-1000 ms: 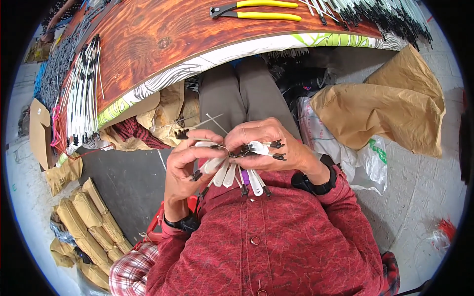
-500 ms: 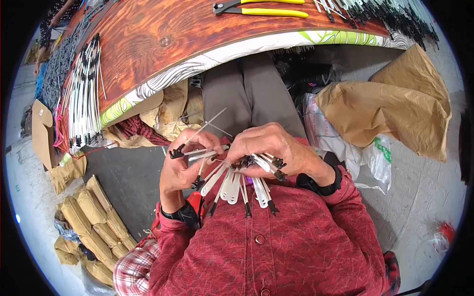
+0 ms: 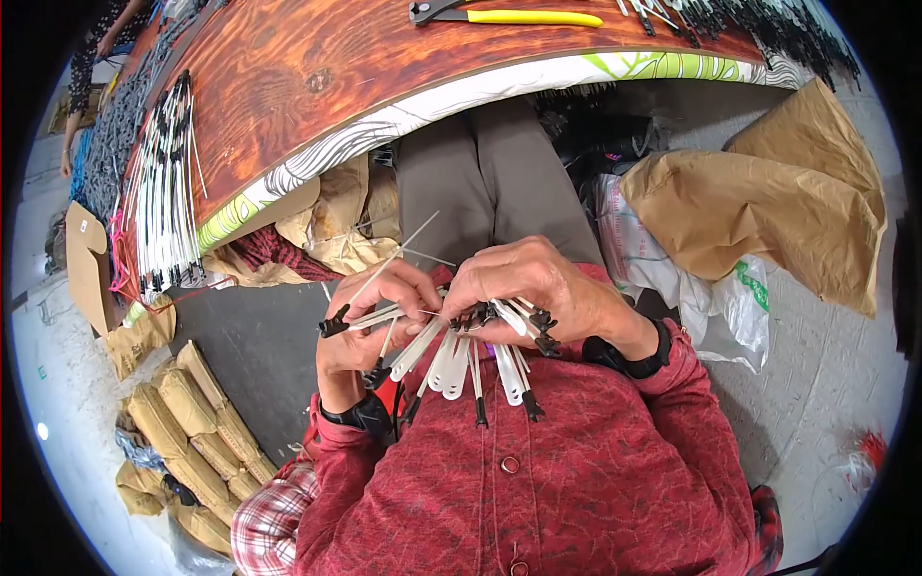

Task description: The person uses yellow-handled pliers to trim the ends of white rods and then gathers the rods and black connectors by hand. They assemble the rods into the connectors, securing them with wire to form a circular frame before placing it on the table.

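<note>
In front of my chest I hold a fan of white strips and thin rods with black end pieces (image 3: pixel 451 370), which looks like part of an umbrella frame. My right hand (image 3: pixel 523 288) is closed round its black middle, where the strips meet. My left hand (image 3: pixel 375 312) is closed in a pinch, thumb and forefinger together beside that middle. A fine wire (image 3: pixel 431 312) stretches between the fingertips of both hands. Ribs with black ends also pass through my left hand, and long thin rods (image 3: pixel 421 228) stick up beyond it. My fingers hide the exact joint.
A wooden table (image 3: pixel 317 115) with a patterned cloth edge stands ahead. It carries yellow-handled pliers (image 3: pixel 533 17), a bundle of ribs (image 3: pixel 168 202) at left and more ribs (image 3: pixel 768 29) at far right. Brown paper (image 3: pixel 759 206) lies at right, wrapped bundles (image 3: pixel 187 422) at lower left. Another person's arm (image 3: pixel 72 134) shows at far left.
My left fingers have closed together near the black middle, and the ribs in that hand have shifted slightly left. My right hand stays in place. The other person's arm has moved.
</note>
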`<state>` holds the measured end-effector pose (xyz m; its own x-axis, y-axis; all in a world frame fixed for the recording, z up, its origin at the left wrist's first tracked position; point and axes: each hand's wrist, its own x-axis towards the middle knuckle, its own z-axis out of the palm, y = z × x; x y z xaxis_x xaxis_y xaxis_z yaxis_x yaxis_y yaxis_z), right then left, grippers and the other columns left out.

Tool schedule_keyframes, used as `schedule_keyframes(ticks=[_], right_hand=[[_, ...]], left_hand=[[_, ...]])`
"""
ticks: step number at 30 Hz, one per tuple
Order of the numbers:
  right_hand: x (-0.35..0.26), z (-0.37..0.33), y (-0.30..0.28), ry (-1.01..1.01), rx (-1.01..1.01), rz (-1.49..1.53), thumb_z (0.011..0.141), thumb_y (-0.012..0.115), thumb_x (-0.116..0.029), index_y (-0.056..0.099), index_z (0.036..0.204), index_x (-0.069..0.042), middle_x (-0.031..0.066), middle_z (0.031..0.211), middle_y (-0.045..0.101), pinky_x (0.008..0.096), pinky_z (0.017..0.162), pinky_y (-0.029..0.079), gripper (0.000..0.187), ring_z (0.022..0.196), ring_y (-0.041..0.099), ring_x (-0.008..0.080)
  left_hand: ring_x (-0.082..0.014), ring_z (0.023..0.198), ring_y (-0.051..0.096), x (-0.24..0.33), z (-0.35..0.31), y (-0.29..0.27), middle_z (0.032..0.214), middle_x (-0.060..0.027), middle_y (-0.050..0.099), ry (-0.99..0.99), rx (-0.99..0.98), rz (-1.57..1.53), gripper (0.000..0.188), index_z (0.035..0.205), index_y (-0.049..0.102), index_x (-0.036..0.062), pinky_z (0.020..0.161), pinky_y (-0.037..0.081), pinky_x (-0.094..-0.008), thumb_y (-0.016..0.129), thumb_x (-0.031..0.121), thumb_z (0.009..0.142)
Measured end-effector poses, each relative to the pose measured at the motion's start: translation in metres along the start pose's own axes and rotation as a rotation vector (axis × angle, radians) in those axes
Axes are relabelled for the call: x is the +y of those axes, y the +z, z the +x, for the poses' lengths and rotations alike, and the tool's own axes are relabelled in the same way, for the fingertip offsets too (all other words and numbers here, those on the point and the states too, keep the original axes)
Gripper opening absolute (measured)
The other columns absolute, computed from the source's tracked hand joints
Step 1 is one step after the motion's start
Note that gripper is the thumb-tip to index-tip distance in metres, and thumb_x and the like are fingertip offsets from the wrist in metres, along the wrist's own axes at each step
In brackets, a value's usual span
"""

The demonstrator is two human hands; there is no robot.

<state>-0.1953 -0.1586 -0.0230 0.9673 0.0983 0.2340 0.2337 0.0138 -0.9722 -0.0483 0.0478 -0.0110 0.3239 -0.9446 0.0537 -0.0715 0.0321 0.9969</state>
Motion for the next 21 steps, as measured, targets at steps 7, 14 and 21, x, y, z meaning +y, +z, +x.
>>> schedule_keyframes(ticks=[7,14,21], right_hand=[[0.000,0.000,-0.005,-0.046,-0.039,-0.027,0.074,0.078,-0.002,0.072,0.104,-0.002,0.0128,0.097,0.071,0.0383,0.076,0.055,0.031,0.088,0.069,0.0309],[0.015,0.004,-0.021,-0.102,-0.020,-0.011,0.076,0.078,-0.006,0.072,0.100,-0.005,0.0085,0.089,0.071,0.0329,0.070,0.053,0.024,0.082,0.069,0.0229],[0.020,0.005,-0.046,0.280,-0.018,0.085,0.080,0.081,-0.013,0.073,0.098,0.000,0.0107,0.094,0.074,0.0335,0.081,0.055,0.023,0.089,0.071,0.0216]], left_hand=[[-0.0213,0.083,0.068,0.004,0.000,-0.008,0.096,-0.0113,0.071,0.007,-0.112,0.002,0.021,0.085,0.062,0.0078,0.073,0.053,-0.0334,0.081,0.009,0.078],[-0.0233,0.090,0.067,-0.002,0.007,-0.022,0.097,-0.0139,0.069,-0.079,-0.207,0.014,0.023,0.089,0.062,0.0078,0.078,0.052,-0.0341,0.081,0.014,0.080],[-0.0196,0.097,0.064,-0.008,0.035,-0.025,0.108,-0.0093,0.068,-0.198,-0.241,0.040,0.021,0.091,0.059,0.0058,0.084,0.050,-0.0331,0.077,0.005,0.080]])
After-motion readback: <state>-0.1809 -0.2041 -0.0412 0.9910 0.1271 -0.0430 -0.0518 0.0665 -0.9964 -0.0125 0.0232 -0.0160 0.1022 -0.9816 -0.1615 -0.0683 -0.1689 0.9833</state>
